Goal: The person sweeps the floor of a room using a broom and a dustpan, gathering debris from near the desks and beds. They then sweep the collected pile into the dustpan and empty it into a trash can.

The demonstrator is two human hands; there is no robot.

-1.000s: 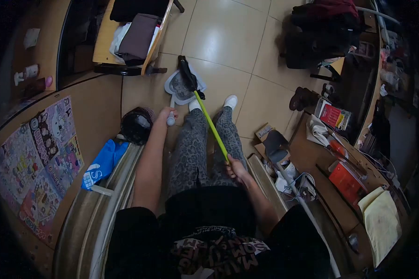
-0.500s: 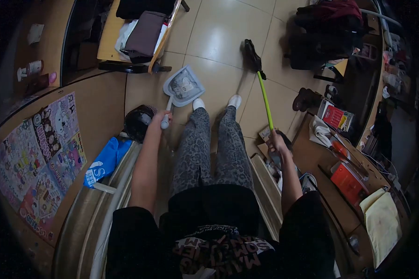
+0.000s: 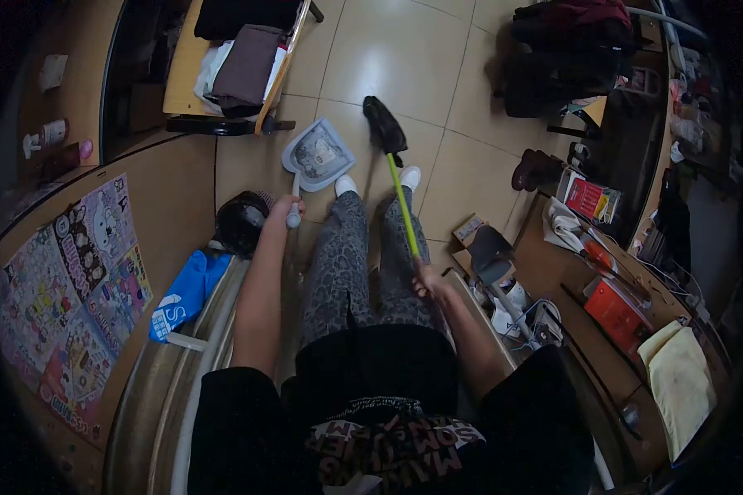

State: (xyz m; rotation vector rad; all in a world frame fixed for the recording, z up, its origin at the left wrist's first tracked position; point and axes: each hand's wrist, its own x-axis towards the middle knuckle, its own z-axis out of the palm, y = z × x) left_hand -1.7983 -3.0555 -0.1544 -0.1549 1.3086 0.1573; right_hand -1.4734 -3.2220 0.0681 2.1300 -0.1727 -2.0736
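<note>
My left hand (image 3: 286,211) is closed round the handle of a grey dustpan (image 3: 348,162), whose pan lies on the tiled floor just ahead of my left shoe. Some litter (image 3: 315,152) shows inside the pan, too small to name. My right hand (image 3: 426,280) grips the yellow-green stick of a broom (image 3: 402,202). Its black head (image 3: 385,129) is on or close to the floor, right of the dustpan and apart from it, in front of my right shoe.
A chair (image 3: 182,82) with folded clothes stands ahead left, another chair piled with dark clothes (image 3: 565,70) ahead right. By my left hand sits a black bin (image 3: 241,224). Boots (image 3: 530,169), a cardboard box (image 3: 470,231) and a cluttered desk (image 3: 553,272) line the right side.
My right hand has moved left and nearer my body. The broom head has swept left across the floor towards the dustpan. My left hand and the dustpan have hardly moved.
</note>
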